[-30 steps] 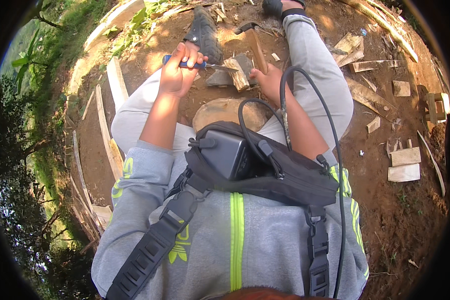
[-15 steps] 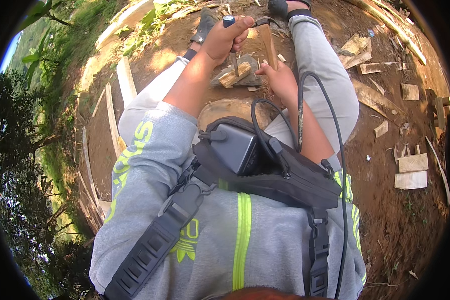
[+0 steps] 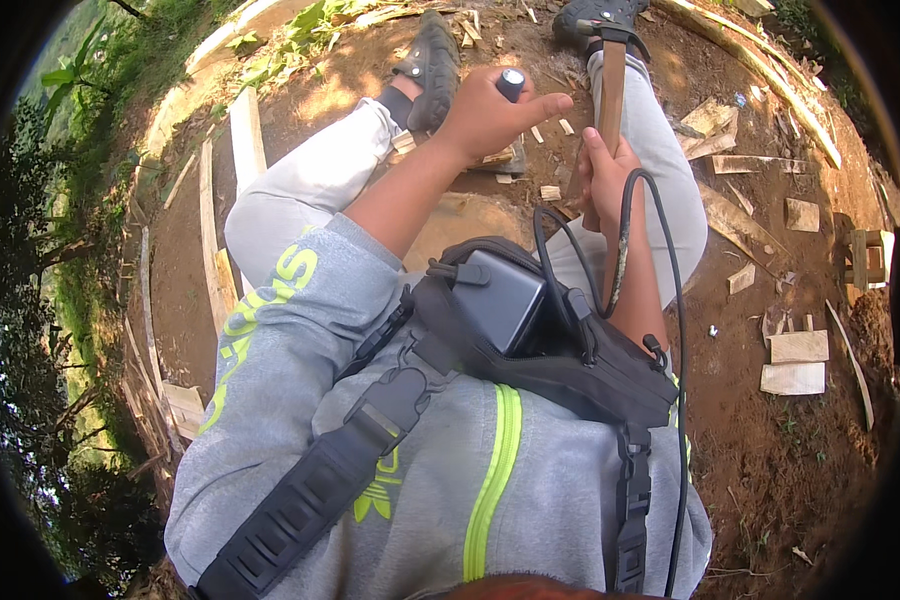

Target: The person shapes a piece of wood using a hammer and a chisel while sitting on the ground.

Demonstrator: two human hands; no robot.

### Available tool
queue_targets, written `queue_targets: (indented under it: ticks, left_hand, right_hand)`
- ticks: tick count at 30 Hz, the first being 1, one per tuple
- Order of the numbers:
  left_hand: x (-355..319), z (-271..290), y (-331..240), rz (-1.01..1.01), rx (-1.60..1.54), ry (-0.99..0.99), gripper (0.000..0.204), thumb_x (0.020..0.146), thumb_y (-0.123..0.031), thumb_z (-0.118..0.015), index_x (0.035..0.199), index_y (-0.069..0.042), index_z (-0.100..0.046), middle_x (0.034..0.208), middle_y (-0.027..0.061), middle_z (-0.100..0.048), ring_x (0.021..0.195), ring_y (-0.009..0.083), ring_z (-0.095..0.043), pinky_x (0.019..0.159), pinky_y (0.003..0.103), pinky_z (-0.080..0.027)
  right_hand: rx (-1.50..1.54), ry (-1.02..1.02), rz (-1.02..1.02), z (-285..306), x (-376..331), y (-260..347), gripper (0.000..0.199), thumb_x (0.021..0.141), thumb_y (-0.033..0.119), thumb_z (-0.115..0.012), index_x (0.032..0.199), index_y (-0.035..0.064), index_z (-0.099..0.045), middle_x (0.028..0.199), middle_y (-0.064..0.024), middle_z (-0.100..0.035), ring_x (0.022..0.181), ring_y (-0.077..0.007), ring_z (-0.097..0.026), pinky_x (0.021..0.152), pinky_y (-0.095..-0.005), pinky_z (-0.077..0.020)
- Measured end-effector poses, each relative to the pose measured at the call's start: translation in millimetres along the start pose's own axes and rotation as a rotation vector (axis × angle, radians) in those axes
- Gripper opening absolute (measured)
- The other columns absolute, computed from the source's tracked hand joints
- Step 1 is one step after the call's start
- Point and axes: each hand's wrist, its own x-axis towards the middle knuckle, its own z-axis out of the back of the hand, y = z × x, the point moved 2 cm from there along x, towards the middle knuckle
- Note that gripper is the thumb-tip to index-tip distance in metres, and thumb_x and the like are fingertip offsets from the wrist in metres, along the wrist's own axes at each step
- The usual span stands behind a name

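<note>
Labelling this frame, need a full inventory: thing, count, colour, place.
tool handle: 1, dark with a pale end, in the left hand
wooden stick: 1, brown, upright, in the right hand
dark cap: 1, black, on top of the stick
wood offcuts: many, pale, scattered on the dirt at right
planks: several, pale, lying on the ground at left
dirt ground: reddish brown, all around
chest pouch: 1, black, strapped on the chest
device: 1, grey, in the pouch
cable: 1, black, looping from the pouch
shoes: 2, dark, top of view
left hand: closed on the handle
right hand: closed on the stick
</note>
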Motion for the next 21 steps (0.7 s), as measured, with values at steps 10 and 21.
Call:
queue_targets:
  ticks: [10,21]
  left_hand:
    - [14,-4,15,-0.010,-0.072,0.098,0.040,0.089,-0.037,-0.081,0.071,-0.008,-0.059,0.062,-0.0055,-0.054,0.059,0.0062,-0.049,0.056,0.029,-0.041]
    - [9,-9,17,-0.019,-0.019,0.080,0.034,0.089,-0.035,-0.077,0.074,-0.007,-0.064,0.066,-0.0019,-0.062,0.060,0.0079,-0.055,0.058,0.030,-0.045]
  right_hand:
    - [-0.310,0.073,0.260,43,-104,72,0.033,0.108,0.033,-0.061,0.113,0.0009,-0.066,0.073,0.0000,-0.058,0.067,-0.0086,-0.054,0.060,-0.0267,-0.0427]
    - [-0.780,0.003,0.177,53,-119,106,0.030,0.107,0.029,-0.060,0.110,0.0001,-0.064,0.082,-0.0225,-0.065,0.074,-0.0388,-0.062,0.072,-0.0434,-0.0501]
